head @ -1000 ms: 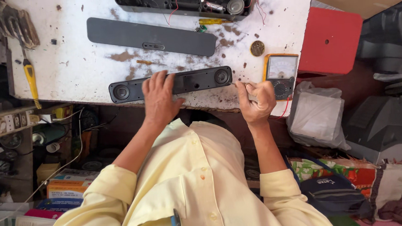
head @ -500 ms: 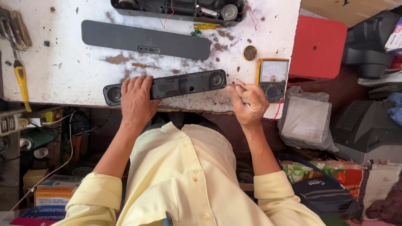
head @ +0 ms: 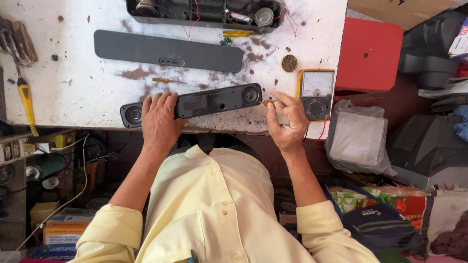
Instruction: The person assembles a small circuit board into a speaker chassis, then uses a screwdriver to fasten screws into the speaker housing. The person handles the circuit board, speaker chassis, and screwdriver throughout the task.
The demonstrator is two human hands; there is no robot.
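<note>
Pressing flat with left hand (head: 159, 120) on rigid, light-looking speaker panel (head: 191, 104), best gripped mid-body; right hand (head: 286, 124), at 3 o'clock, pinching a small tool (head: 269, 103).

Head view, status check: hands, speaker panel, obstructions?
Left hand flat on long black speaker front panel. Right hand pinching a small tool, tip near panel's right end. Yellow analogue multimeter close beside right hand.

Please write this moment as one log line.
left hand: flat on black speaker panel | right hand: pinching small tool beside yellow multimeter | white workbench
</note>
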